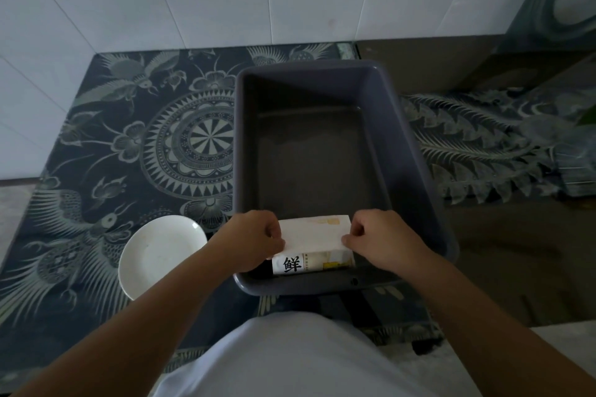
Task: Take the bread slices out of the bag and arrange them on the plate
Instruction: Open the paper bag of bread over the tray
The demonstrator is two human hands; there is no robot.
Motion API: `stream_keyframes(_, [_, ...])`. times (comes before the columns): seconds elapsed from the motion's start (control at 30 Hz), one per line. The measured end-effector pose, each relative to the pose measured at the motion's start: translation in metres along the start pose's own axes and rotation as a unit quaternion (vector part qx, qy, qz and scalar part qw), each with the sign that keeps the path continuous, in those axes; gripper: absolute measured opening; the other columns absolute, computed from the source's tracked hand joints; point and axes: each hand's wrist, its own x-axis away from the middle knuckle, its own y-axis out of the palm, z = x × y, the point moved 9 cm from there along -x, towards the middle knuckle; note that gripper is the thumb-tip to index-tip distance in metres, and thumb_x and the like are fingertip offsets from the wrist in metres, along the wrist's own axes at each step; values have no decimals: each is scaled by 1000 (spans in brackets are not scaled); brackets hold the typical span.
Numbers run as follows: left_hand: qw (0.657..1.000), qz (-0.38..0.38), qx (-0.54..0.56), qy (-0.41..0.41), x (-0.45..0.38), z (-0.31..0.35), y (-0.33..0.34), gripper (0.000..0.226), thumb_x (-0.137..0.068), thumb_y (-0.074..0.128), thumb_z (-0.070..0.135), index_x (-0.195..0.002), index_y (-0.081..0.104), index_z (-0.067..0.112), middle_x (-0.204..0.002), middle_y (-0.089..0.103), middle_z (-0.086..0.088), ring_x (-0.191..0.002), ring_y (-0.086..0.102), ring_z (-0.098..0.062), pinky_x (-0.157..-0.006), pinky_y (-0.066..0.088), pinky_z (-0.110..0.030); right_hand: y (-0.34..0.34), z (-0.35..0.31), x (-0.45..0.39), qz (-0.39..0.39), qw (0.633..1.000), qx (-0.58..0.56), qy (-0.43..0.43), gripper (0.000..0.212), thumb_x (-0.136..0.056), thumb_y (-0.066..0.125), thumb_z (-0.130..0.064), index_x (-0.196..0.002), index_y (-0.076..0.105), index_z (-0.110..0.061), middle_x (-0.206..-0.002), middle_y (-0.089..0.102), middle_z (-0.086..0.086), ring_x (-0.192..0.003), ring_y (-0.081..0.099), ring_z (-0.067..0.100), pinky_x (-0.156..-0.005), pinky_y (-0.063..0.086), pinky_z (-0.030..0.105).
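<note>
A white bread bag (314,235) with black printed characters stands at the near end of a dark grey plastic bin (416,151). My left hand (248,240) pinches the bag's top left edge, and my right hand (383,240) pinches its top right edge. The bag's top looks closed, and no bread slices show. A round white plate (158,255) sits bare on the table, just left of the bin and beside my left forearm.
The table carries a dark cloth (129,145) patterned with birds and a round medallion. White tiled walls rise behind and to the left. A dark brown surface (503,235) lies right of the bin, with a green-grey round object (548,0) at far right.
</note>
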Motion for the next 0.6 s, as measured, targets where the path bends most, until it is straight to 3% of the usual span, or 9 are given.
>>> stream_keyframes(0.1, [999,20,24,-6,1,-3,-2,6,-79,66,24,-74,61,25,-75,70,5,-72,65,-14,-70,57,-35,0,3,2,8,1000,-21,0,11,-83,67,-34,-80,59,-28,-80,64,-7,-66,60,4,-51,45,23])
stream_keyframes(0.2, [995,27,88,-29,2,-12,-3,9,-80,62,15,-77,63,23,-69,71,2,-60,63,-9,-56,53,-24,1,10,4,14,998,-61,17,14,-84,65,-35,-94,58,-28,-85,65,-8,-66,64,9,-57,55,30])
stream_keyframes(0.33, [979,4,190,-80,4,-24,6,10,-84,57,8,-82,62,16,-60,73,2,-42,58,-3,-37,42,-15,2,19,6,33,993,-103,37,10,-85,66,-33,-92,61,-28,-81,67,-7,-61,67,6,-54,53,24])
stream_keyframes(0.43, [977,24,197,-84,5,-27,5,11,-82,57,8,-80,63,17,-58,73,3,-42,59,-2,-37,42,-15,-2,18,8,65,989,-130,23,5,-86,65,-25,-90,63,-27,-70,68,-8,-54,66,1,-48,46,14])
stream_keyframes(0.6, [957,32,262,-120,7,-36,4,16,-85,55,-1,-83,61,14,-54,70,-2,-42,60,-4,-39,47,-19,-2,21,10,77,971,-222,32,20,-90,57,-10,-95,59,-30,-72,70,-4,-55,68,3,-48,46,13])
